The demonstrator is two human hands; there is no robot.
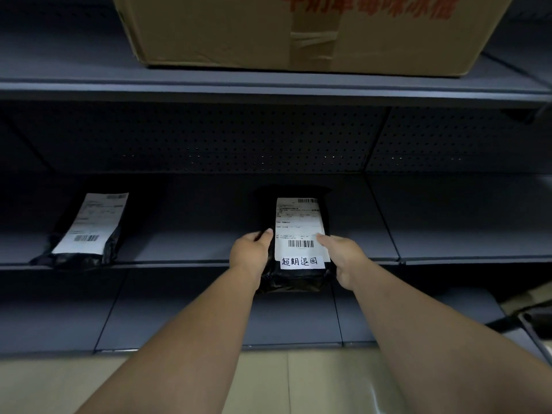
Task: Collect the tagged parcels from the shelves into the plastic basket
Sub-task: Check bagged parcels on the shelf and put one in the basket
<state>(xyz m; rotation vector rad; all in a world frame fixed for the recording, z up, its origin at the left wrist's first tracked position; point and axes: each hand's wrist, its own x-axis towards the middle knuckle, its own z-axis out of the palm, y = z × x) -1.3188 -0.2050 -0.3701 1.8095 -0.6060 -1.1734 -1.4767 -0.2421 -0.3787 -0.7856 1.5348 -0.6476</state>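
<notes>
- A black parcel point(294, 234) lay on the middle shelf point(448, 234), its near end jutting past the shelf's front edge, between the person's two hands.
- The left hand point(249, 253) gripped the parcel's left side, thumb curled over the top beside the shipping label point(298, 225).
- The right hand point(343, 255) held the right side, its thumb resting on the label's edge.
- A handwritten white tag point(301, 262) sat below the barcode, between both wrists.
- A second black parcel point(86, 231) lay well apart to the left on the same shelf.
- A cardboard box point(298, 34) stood on the shelf above.
</notes>
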